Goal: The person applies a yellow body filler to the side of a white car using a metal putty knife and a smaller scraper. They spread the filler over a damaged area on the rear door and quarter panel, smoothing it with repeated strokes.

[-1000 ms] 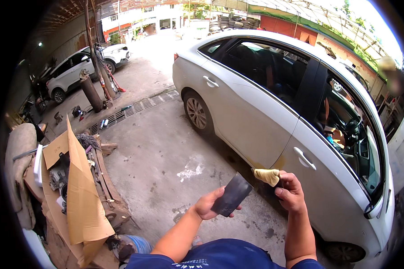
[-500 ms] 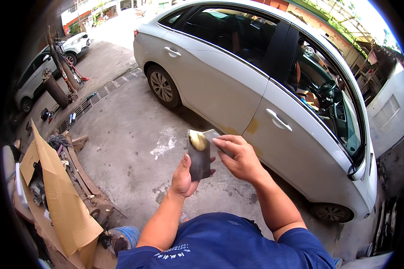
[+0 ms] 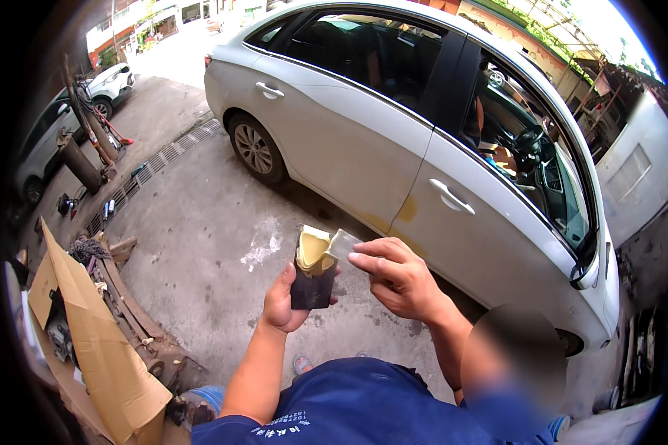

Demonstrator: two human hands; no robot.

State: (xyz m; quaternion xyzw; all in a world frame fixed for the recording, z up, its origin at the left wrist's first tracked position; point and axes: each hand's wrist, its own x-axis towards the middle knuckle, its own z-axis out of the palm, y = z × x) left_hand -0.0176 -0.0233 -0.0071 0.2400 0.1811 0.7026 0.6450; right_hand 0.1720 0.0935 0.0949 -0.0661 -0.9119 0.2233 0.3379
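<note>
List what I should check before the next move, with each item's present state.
1. Left hand grips the dark plate: ok, held by its near part.
2. Right hand holds the translucent spreader: ok, between thumb and fingers.
3. Spreader meets the yellow paste: ok, its edge touches the paste.
4. Paste clear of the plate's edges: not ok, it reaches the far end.
5. Paste evenly mixed: cannot tell.
6. White car's two near-side doors shut: ok.

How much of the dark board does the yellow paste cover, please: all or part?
Part: the yellow paste is spread across the upper portion, while the dark board shows its lower portion bare.
</note>
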